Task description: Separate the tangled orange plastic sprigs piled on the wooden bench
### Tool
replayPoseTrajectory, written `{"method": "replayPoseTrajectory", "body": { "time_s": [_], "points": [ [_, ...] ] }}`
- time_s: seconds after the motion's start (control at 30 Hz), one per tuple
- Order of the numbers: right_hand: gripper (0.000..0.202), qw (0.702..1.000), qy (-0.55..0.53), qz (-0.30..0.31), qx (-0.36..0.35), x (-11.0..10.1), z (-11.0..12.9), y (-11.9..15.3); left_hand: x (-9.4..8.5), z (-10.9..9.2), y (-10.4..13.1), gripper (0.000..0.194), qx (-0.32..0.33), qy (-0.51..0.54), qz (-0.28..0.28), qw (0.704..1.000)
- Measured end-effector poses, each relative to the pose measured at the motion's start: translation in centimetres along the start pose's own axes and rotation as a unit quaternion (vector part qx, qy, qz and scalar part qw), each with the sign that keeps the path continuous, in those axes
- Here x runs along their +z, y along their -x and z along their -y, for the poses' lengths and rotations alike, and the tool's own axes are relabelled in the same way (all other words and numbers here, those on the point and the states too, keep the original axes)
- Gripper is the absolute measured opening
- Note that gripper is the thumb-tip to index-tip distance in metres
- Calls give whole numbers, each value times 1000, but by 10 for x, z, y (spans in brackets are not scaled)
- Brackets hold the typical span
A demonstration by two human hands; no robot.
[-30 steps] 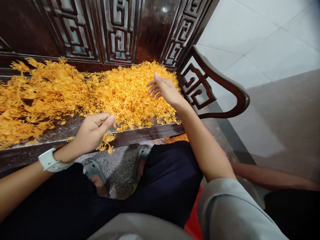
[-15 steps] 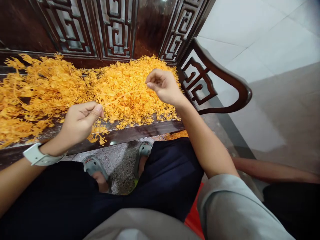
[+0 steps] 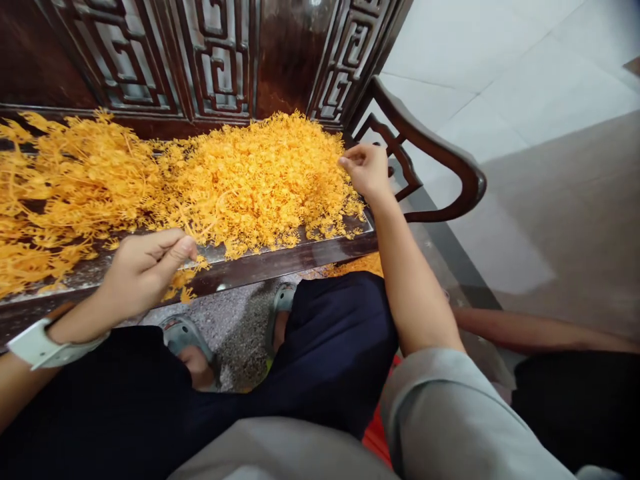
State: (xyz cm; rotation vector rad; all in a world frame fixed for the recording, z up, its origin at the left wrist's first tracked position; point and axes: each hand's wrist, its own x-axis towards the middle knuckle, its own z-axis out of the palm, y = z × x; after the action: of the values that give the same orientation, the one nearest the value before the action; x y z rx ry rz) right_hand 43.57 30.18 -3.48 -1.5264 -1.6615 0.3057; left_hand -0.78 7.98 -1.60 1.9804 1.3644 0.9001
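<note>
My left hand (image 3: 147, 270), with a pale watch strap on its wrist, pinches an orange plastic flower stem (image 3: 188, 223) at the bench's front edge. Small orange blossoms (image 3: 183, 283) show just below those fingers. Past the right end of a large heap of loose orange plastic flower pieces (image 3: 270, 180), my right hand (image 3: 370, 170) is raised with thumb and fingertips together. Whatever those fingers may hold is too small to make out. On the left, longer orange sprays (image 3: 90, 180) lie in a looser pile.
The dark carved wooden bench (image 3: 300, 250) has a lattice back and a curved armrest (image 3: 440, 150) at right. More orange pieces (image 3: 357, 265) lie beneath it. Something red (image 3: 376, 433) is beside my leg. Another person's arm (image 3: 540, 329) reaches in at the lower right.
My right hand has moved right, from above the heap to its right end near the armrest. My left hand has dropped slightly down and left, still pinched. The view has shifted slightly.
</note>
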Motion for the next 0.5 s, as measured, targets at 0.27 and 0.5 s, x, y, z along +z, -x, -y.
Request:
{"method": "replayPoseTrajectory", "body": {
  "time_s": [0.27,0.5],
  "points": [
    [46,989,-100,80,-68,20,78,31,10,10,-16,37,-111,311,-18,944],
    [55,874,-177,439,-107,46,157,93,29,2,-28,44,-108,300,-76,945]
  ]
}}
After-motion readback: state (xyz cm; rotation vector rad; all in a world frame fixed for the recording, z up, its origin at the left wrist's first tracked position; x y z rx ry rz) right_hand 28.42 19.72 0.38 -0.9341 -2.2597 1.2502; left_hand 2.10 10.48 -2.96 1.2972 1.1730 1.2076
